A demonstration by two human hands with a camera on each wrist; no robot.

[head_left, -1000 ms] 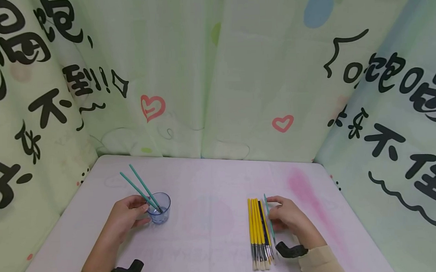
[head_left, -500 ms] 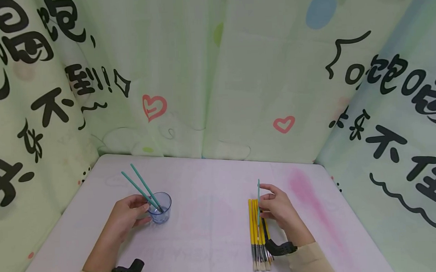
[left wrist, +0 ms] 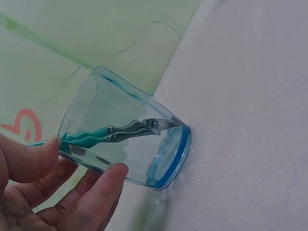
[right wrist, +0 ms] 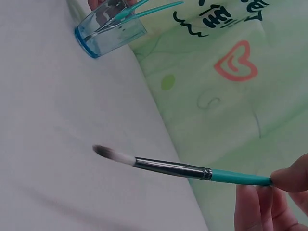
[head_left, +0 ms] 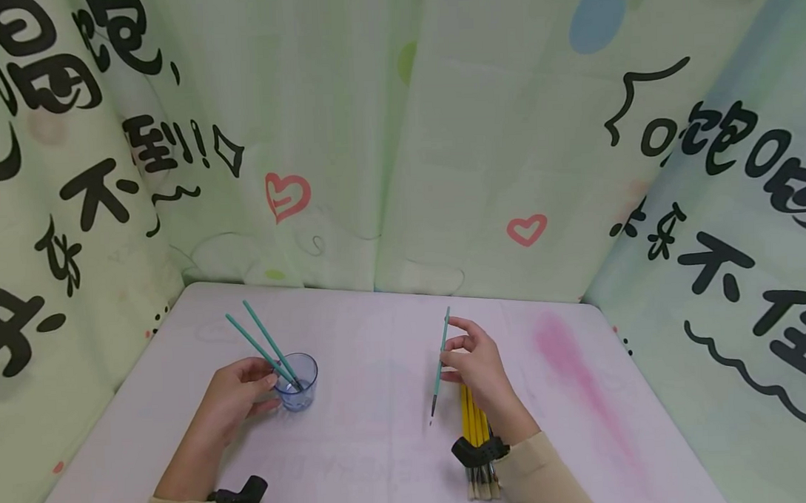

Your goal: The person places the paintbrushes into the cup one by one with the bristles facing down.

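Note:
My left hand [head_left: 237, 390] holds the clear bluish glass [head_left: 306, 395], which stands upright on the table. In the left wrist view its thumb and fingers [left wrist: 108, 185] lie against the glass's side near the rim. Two teal paintbrushes [head_left: 262, 329] lean inside, bristles down. My right hand [head_left: 479, 360] pinches another teal paintbrush [head_left: 437, 383] by its handle, held above the table with the tip pointing down. The right wrist view shows that brush's dark metal collar and its pale bristles [right wrist: 122, 157] with a dark tip. The bristles are apart from the glass.
A row of yellow-handled paintbrushes [head_left: 472, 419] lies beneath my right wrist, partly hidden by it. A pale pink cloth covers the table [head_left: 370, 445], with a pink streak [head_left: 573, 364] at right. Printed curtains [head_left: 345, 135] stand along the back and both sides.
My right hand has lifted the teal paintbrush from beside the yellow ones and carried it leftward over them. My left hand and the glass have stayed in place.

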